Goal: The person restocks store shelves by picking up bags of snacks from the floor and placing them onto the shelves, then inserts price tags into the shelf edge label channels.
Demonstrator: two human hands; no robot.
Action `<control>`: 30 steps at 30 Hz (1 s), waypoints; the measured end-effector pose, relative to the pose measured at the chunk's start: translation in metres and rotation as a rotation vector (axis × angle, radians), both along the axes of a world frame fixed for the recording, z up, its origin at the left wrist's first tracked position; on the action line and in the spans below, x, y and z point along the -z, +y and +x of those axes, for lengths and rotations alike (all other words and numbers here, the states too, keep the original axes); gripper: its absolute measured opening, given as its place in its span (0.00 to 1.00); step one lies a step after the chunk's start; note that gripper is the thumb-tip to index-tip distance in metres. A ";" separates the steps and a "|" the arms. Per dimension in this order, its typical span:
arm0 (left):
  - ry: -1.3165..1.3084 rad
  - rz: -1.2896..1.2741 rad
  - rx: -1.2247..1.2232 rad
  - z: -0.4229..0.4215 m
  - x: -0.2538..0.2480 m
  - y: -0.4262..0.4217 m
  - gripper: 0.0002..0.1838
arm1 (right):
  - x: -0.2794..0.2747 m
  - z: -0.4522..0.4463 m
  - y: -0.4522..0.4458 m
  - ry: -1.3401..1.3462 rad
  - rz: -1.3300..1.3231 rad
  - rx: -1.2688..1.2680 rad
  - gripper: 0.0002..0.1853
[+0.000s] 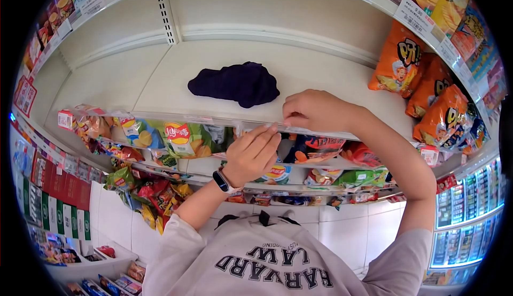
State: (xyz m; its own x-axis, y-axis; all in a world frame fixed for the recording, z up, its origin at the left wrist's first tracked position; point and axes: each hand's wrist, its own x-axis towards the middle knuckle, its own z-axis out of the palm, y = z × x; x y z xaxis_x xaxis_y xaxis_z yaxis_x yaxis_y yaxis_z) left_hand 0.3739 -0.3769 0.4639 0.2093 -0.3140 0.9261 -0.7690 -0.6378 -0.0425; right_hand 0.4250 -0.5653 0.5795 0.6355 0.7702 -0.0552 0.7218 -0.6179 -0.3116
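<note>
My left hand (254,155), with a dark-screened band on its wrist, lies with fingers stretched against the clear front strip (214,121) of the white shelf (165,87). Just right of it, my right hand (318,110) is closed at the same strip, its thumb and fingers curled together. Whatever the right fingertips hold, if anything, is hidden. On the shelf beyond both hands lies a crumpled dark purple cloth (234,85), apart from them.
Orange snack bags (398,61) stand at the shelf's right end. Chip bags (184,140) fill the tier below, and more bags (155,192) hang at lower left. An upper shelf edge with price labels (414,15) curves overhead. Lit drink coolers (467,205) stand at right.
</note>
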 end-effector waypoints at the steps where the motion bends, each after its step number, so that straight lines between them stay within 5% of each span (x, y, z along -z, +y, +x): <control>1: 0.004 0.000 -0.001 -0.001 0.000 0.000 0.13 | 0.000 -0.004 0.001 -0.093 -0.033 -0.027 0.11; 6: 0.005 0.000 -0.010 -0.001 0.001 0.000 0.14 | 0.000 -0.026 0.005 -0.640 -0.171 -0.275 0.04; 9: 0.007 -0.003 -0.017 -0.001 -0.001 -0.001 0.15 | -0.008 -0.031 0.006 -0.694 -0.180 -0.321 0.05; 21: 0.027 0.025 -0.049 -0.007 0.000 -0.005 0.18 | -0.004 -0.016 -0.011 -0.073 0.163 0.053 0.08; 30: 0.025 0.021 -0.022 -0.005 0.002 -0.003 0.17 | -0.008 -0.002 -0.004 0.096 0.084 0.036 0.09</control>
